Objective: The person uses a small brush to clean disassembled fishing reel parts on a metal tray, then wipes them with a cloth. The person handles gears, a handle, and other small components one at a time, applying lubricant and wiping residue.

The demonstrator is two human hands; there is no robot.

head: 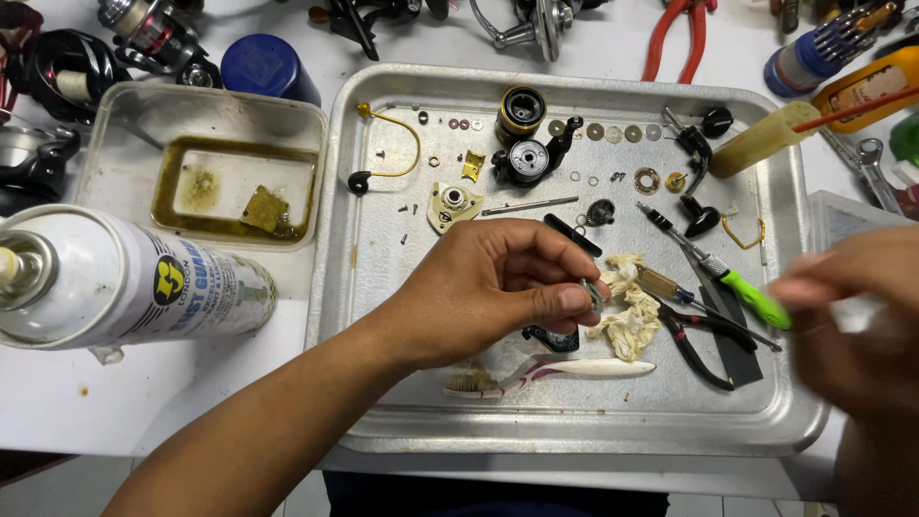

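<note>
A small metal part (591, 292) is pinched in the left hand (498, 287) over the tray (574, 431), while the blurred right hand (852, 316), well off to the right, cannot be told open or closed.

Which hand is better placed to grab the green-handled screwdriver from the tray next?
Probably the right hand: it's beside the green-handled screwdriver, though blurred. The left hand pinches a small metal part.
</note>
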